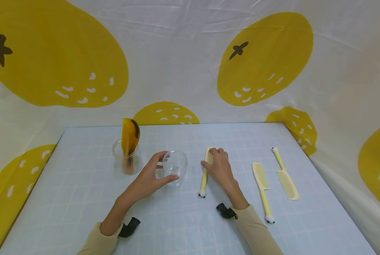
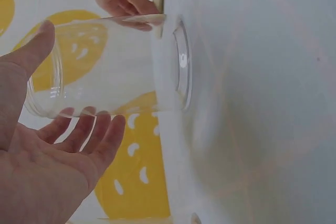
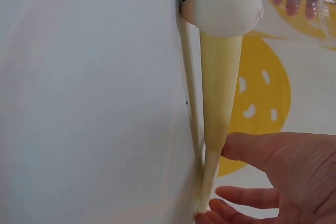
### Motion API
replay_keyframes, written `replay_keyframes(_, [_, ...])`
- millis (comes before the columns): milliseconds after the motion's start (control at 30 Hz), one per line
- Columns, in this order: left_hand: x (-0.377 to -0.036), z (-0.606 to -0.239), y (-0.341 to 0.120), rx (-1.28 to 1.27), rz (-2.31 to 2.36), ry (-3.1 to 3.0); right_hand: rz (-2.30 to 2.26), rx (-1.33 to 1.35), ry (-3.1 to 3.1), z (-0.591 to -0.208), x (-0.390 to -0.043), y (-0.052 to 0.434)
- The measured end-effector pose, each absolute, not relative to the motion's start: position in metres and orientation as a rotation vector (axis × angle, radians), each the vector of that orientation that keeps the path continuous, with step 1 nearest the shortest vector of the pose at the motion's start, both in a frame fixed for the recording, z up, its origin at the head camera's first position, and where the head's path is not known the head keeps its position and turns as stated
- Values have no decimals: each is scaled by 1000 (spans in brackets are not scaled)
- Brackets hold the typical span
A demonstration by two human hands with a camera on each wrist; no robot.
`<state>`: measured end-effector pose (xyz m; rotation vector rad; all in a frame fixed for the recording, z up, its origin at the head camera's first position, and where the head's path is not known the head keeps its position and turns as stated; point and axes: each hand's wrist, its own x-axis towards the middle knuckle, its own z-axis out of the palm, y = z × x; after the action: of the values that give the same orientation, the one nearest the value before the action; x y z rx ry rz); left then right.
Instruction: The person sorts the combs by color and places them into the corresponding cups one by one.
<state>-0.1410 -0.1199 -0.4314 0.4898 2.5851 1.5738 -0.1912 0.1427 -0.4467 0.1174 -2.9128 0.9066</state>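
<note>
A clear drinking glass [image 1: 174, 165] stands near the middle of the table. My left hand [image 1: 150, 179] holds it from the left, with the thumb on the near side and the fingertips [image 2: 107, 124] against its wall. Further right, a pale yellow comb [image 1: 203, 180] points its white animal-head end [image 3: 231, 3] toward me. My right hand [image 1: 220, 166] grips the toothed end, thumb on one side and fingers on the other. That hand hides part of the comb. Whether the comb touches the table along its whole length I cannot tell.
Two more yellow combs lie at the right, a nearer comb [image 1: 261, 179] and a farther comb [image 1: 285, 177]. A second clear container [image 1: 117, 156] at the left holds yellow-orange items [image 1: 130, 136] upright. A pale checked cloth covers the table [image 1: 65, 198], and a lemon-print sheet [image 1: 177, 71] hangs behind.
</note>
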Motion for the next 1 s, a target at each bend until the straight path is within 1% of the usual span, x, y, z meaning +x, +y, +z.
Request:
replay_keyframes(633, [-140,-428,-119,452,1576,2556,697,96,-2891,-443,-192,141])
replay_keyframes(1000, [-140,-429,-119,463,1592,2546,817,118,-2829,-436,-189,143])
